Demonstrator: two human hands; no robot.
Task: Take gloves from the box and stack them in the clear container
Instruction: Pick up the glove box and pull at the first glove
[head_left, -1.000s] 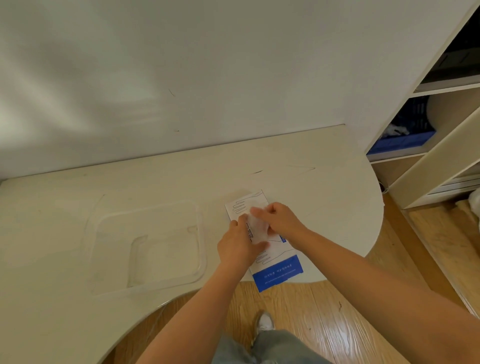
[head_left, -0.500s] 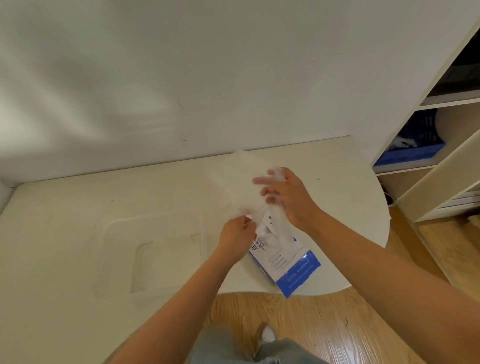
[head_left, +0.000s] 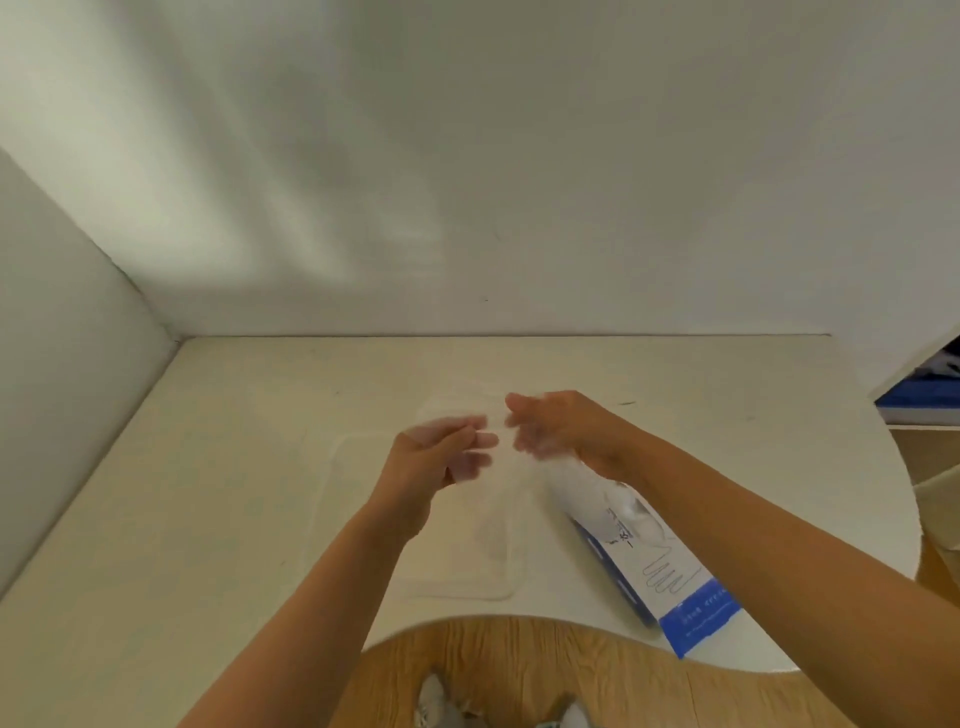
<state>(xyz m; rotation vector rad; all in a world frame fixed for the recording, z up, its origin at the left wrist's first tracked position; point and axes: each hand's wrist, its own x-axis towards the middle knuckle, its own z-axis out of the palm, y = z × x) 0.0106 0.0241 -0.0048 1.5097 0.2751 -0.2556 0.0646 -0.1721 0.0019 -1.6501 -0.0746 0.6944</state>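
Both hands are raised over the shallow clear plastic container (head_left: 501, 590), which sits at the front edge of the white tabletop (head_left: 234, 493). Left hand (head_left: 431, 462): fingers curled, pinching the thin translucent plastic glove (head_left: 506, 470). Right hand (head_left: 563, 431): fingers nearly straight against the film, though blur limits certainty. The white-and-blue cardboard glove box (head_left: 654, 561) lies just right of the container. Step in hand: spread the glove flat, lower it squarely, and release low so the film cannot drift.

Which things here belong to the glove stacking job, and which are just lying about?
Job: glove box, clear container, thin glove blurred between the left hand and right hand.
Lying about: blue item at far right, shoes.
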